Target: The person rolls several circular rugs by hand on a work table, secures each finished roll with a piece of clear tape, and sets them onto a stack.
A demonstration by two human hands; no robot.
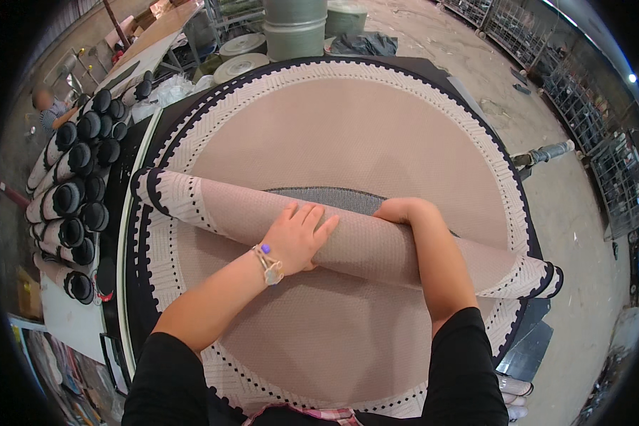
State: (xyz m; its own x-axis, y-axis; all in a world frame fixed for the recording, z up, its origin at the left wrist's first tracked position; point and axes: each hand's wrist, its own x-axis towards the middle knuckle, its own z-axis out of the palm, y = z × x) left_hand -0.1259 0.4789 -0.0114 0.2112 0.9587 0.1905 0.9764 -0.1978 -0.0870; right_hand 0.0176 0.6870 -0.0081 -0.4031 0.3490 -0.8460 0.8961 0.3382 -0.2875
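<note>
A partly rolled round rug lies across the middle of a flat round rug. Both have pink-beige centres, and the flat one has a cream border with dark dots and a dark scalloped edge. My left hand rests on the roll with its fingers spread over the top, thumb low on the near side. Bent over the roll's far side, my right hand has its fingertips hidden behind it. The grey backing shows as a curved flap just beyond the roll. A bracelet with a purple bead circles my left wrist.
Several rolled rugs are stacked at the left, with a person behind them. Grey-green drums and a black plastic bag stand beyond the table. Wire racks line the right side. A wrapped bar juts out right.
</note>
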